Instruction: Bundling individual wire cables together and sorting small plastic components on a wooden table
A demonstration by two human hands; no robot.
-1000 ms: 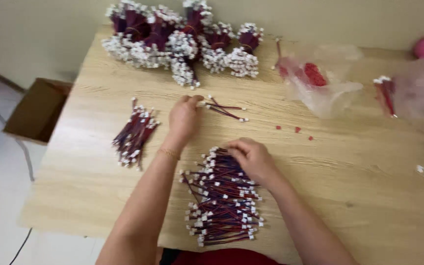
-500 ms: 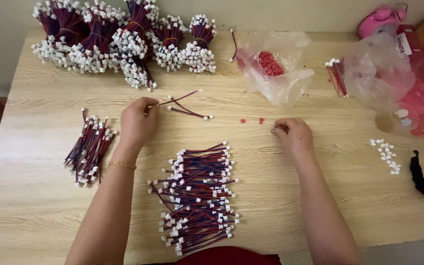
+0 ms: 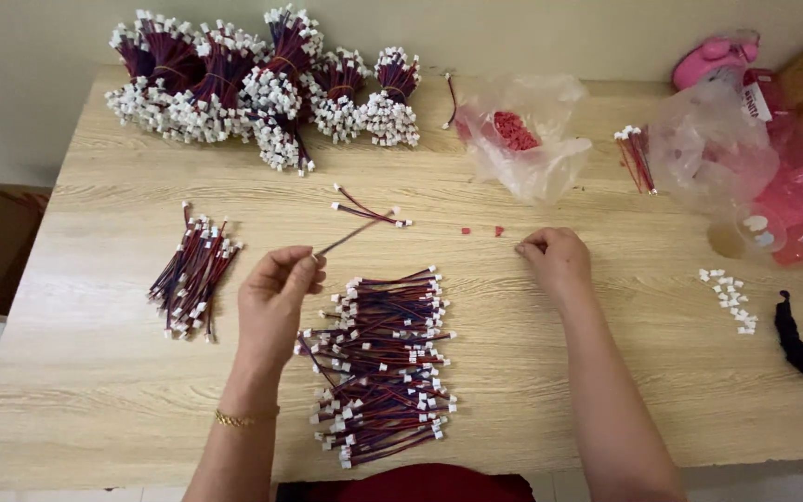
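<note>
Up front, the left hand grip pinches a wire above the wire pile.

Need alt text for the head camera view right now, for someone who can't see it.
Over a wooden table, the left hand pinches one red-and-blue wire lead while the right hand rests near two small red pieces. A loose pile of wire leads lies between the hands.

You get bright, even, soft light across the whole wooden table, with only faint, short shadows under the left hand and right hand. Mild glare sits on the clear plastic bags at upper right. Focus holds sharp at centre; the frame's corners soften and bend slightly.
</note>
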